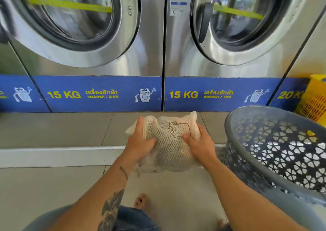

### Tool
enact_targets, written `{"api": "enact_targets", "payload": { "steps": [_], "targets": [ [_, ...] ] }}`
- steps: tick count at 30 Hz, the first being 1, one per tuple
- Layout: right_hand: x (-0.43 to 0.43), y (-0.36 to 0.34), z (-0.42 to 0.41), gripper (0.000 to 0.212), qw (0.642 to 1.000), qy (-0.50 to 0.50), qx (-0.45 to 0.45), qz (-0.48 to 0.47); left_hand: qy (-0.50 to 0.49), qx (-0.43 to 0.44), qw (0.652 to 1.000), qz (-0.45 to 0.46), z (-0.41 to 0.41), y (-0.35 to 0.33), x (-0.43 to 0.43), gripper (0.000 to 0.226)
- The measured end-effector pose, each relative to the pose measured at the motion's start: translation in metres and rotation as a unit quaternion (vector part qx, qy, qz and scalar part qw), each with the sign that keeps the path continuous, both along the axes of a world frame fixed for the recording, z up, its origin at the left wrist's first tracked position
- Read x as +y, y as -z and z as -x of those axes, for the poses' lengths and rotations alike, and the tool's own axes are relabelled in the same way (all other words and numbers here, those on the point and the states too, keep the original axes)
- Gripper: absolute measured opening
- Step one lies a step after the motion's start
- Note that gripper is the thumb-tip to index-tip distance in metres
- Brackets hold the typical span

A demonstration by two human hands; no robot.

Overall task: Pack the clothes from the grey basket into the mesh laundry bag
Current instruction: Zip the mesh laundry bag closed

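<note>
A cream mesh laundry bag point(169, 142), bulging with pale clothes, is held in front of me above the floor. My left hand point(139, 139) grips its left side, fingers wrapped over the top edge. My right hand point(199, 142) presses and grips its right side, beside a dark line drawing printed on the mesh. The grey basket point(275, 153) with flower-shaped holes stands tilted at my right; no clothes show inside it, only a small yellow spot through its far wall.
Two steel 15 KG washers point(98, 36) with shut round doors face me behind a raised tiled step point(53, 155). A yellow plastic basket point(314, 100) stands at the far right. My bare feet point(141, 200) and denim shorts show below.
</note>
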State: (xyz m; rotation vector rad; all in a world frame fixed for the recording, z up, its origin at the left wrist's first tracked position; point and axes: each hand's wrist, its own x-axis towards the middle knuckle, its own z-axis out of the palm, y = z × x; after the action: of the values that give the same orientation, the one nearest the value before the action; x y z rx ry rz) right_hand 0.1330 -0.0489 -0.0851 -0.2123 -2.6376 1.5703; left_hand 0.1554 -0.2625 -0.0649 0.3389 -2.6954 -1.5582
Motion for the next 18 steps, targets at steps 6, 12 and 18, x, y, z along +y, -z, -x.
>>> {"api": "enact_targets", "payload": {
  "steps": [6, 12, 18],
  "targets": [
    [-0.024, -0.031, 0.093, 0.078, 0.997, -0.058, 0.017, -0.046, 0.018, 0.047, 0.999, -0.015, 0.076, -0.03, -0.02, 0.102],
    [-0.048, 0.06, 0.206, 0.068, 0.991, -0.104, -0.032, -0.076, 0.015, -0.014, 0.999, 0.049, 0.192, 0.069, -0.037, 0.1],
    [-0.052, 0.112, 0.261, 0.068, 0.974, -0.156, -0.124, -0.102, 0.092, -0.225, 0.927, 0.285, 0.235, 0.13, -0.055, 0.106]
  ]
}}
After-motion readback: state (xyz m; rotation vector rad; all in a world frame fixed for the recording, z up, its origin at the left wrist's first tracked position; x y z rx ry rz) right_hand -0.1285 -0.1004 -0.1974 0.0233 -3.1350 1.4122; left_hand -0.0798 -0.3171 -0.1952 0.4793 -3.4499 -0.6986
